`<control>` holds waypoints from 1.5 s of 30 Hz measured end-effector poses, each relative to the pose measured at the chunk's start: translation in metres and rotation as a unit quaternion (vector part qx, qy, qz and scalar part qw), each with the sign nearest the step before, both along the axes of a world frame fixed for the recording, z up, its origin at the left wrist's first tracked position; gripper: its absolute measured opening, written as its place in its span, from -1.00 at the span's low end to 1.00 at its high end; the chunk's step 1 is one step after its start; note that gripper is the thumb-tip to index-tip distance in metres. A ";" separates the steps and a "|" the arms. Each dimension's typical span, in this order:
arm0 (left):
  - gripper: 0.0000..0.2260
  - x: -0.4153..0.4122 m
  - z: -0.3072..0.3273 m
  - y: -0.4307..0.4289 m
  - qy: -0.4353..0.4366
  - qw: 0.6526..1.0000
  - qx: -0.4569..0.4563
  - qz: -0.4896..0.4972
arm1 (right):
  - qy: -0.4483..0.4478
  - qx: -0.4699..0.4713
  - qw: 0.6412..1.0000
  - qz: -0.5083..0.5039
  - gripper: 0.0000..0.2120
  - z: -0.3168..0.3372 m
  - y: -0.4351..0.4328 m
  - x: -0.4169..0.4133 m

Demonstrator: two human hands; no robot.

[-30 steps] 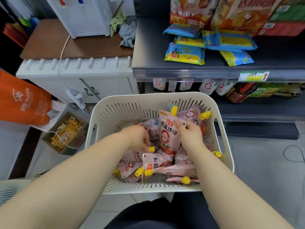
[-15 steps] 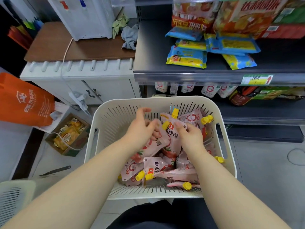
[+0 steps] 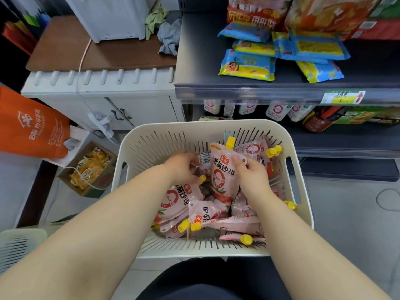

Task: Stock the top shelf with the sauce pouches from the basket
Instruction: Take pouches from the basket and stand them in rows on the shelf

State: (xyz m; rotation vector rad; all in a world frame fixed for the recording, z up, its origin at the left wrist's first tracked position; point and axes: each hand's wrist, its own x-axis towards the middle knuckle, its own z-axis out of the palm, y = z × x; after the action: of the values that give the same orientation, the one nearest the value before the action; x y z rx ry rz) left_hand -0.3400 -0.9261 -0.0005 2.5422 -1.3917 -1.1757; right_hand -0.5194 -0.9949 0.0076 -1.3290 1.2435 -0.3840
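Surroundings, taken from the slotted white basket [image 3: 207, 124]: beyond its far rim is the dark top shelf [image 3: 199, 61], with blue-and-yellow snack packets [image 3: 246, 66] lying on the shelf's right part and a green-yellow price label [image 3: 344, 97] on its front lip. White sauce bottles [image 3: 277, 111] stand on the shelf under that lip, just past the basket. Beyond the basket's left side I see a white cabinet [image 3: 97, 100], an orange bag [image 3: 28, 128] and an open cardboard box [image 3: 88, 169] on the floor.

Change since half a second ago: the left hand [image 3: 181, 167] has dropped lower into the basket, and its pouch now shows a barcoded edge. The right hand [image 3: 249, 172] has kept its pouch standing.

Task items: the right hand pinches the upright sauce pouch [image 3: 223, 176] at its top right corner, yellow cap uppermost, near the basket's far wall. The left hand's fingers are curled round a second sauce pouch [image 3: 203, 159], touching the upright one's left edge. Loose pouches [image 3: 207, 215] fill the basket floor below both hands.
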 end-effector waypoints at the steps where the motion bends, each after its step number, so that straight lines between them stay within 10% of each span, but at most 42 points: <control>1: -0.54 0.002 -0.001 0.005 -0.003 1.000 -0.005 -0.002 | 0.002 0.003 1.000 -0.005 -0.73 0.000 -0.001 0.000; 11: -0.82 0.010 0.003 0.014 -0.042 0.986 0.038 -0.157 | 0.006 -0.003 1.000 -0.012 -0.69 -0.002 0.001 0.003; 15: -0.95 0.025 0.033 0.022 0.041 0.994 -0.103 0.025 | 0.006 -0.005 1.000 -0.009 -0.70 -0.004 -0.001 0.003; 22: -0.90 0.006 0.061 0.014 0.284 0.845 -0.326 0.314 | 0.012 0.012 1.000 -0.020 -0.56 -0.011 0.002 0.008; 45: -0.92 -0.022 0.016 0.015 0.325 0.862 -0.219 0.321 | -0.069 0.018 0.996 0.054 -0.77 0.000 0.007 0.002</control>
State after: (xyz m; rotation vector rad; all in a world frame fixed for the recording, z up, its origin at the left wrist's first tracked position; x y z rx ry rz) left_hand -0.3619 -0.9109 0.0157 1.7791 -0.5026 -1.2087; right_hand -0.5173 -0.9877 0.0074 -1.3100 1.0542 -0.3694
